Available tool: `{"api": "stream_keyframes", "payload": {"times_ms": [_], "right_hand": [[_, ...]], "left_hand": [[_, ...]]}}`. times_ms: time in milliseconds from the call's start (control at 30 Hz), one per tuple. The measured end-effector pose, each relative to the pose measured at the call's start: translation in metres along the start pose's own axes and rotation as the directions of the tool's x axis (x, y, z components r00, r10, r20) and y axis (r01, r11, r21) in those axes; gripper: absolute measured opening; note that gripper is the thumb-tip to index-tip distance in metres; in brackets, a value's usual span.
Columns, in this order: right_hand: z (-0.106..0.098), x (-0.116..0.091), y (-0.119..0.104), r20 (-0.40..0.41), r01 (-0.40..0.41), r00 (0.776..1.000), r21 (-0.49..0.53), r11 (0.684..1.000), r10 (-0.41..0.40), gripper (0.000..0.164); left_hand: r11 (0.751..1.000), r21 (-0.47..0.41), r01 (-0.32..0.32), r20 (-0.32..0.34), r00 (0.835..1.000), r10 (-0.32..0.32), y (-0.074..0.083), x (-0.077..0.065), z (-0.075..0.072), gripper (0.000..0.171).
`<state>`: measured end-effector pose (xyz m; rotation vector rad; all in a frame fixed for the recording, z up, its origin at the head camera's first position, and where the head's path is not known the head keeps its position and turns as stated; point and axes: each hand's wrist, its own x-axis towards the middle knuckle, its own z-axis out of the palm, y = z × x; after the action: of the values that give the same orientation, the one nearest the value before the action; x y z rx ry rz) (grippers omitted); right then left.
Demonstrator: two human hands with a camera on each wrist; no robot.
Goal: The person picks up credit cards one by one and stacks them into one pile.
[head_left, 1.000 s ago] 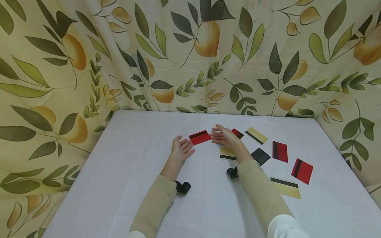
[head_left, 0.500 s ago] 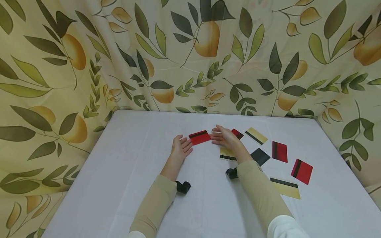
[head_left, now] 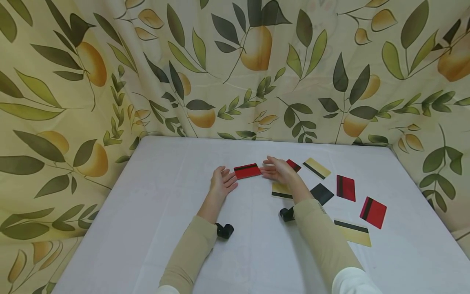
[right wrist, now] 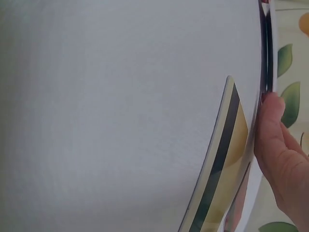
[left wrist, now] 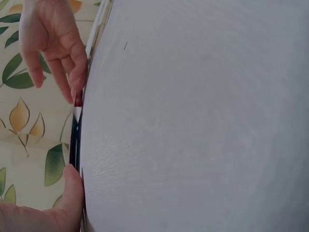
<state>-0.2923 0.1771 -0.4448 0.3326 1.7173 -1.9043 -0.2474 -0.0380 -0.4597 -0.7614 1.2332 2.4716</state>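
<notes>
A red card point(head_left: 247, 171) with a black stripe lies far out on the white-covered table, between the hands. From the left, my left hand point(head_left: 223, 181) reaches to its edge with loosely extended fingers. On the opposite side, my right hand point(head_left: 280, 170) has its fingertips at the card's right end. In the left wrist view the card is seen edge-on as a dark strip point(left wrist: 75, 140), my left thumb point(left wrist: 73, 193) against its lower end and the right hand point(left wrist: 55, 38) at its upper end. Whether several cards are stacked there, I cannot tell.
Right of the hands lie a gold card point(head_left: 281, 190), a black card point(head_left: 322, 194), another gold card point(head_left: 317, 168), and red cards point(head_left: 346, 188) point(head_left: 373, 212). Nearer is a further gold card point(head_left: 353, 233). Black wrist cameras point(head_left: 225, 231) hang by both sleeves. A patterned curtain point(head_left: 235, 110) stands behind.
The red card between the hands has turned slightly, its stripe now lying more level. My left fingers drew back a little to the left at first. The other cards stay put.
</notes>
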Motion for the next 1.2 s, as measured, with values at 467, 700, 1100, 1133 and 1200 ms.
{"api": "stream_keyframes", "payload": {"times_ms": [467, 700, 1100, 1133, 1200], "right_hand": [[-0.007, -0.002, 0.0, 0.024, -0.088, 0.996, -0.027, 0.996, 0.089, 0.053], [-0.009, -0.003, 0.001, 0.036, -0.109, 0.993, 0.039, 0.993, 0.108, 0.05], [-0.005, -0.002, 0.011, 0.045, -0.102, 0.994, -0.036, 0.994, 0.104, 0.043], [-0.005, -0.001, 0.013, 0.037, -0.103, 0.994, -0.038, 0.994, 0.105, 0.043], [-0.004, -0.001, 0.014, 0.03, -0.099, 0.994, -0.041, 0.994, 0.1, 0.044]], "left_hand": [[0.997, 0.031, 0.076, 0.025, 0.997, -0.077, 0.009, -0.001, 0.001, 0.048], [0.996, 0.046, 0.07, 0.036, 0.997, -0.072, 0.011, -0.001, -0.001, 0.048], [0.975, 0.212, 0.073, 0.121, 0.988, -0.1, 0.008, 0.001, -0.004, 0.045], [0.973, 0.218, 0.073, 0.124, 0.987, -0.101, 0.007, 0.002, -0.004, 0.045], [0.972, 0.224, 0.071, 0.125, 0.987, -0.101, 0.006, 0.003, -0.004, 0.045]]}}
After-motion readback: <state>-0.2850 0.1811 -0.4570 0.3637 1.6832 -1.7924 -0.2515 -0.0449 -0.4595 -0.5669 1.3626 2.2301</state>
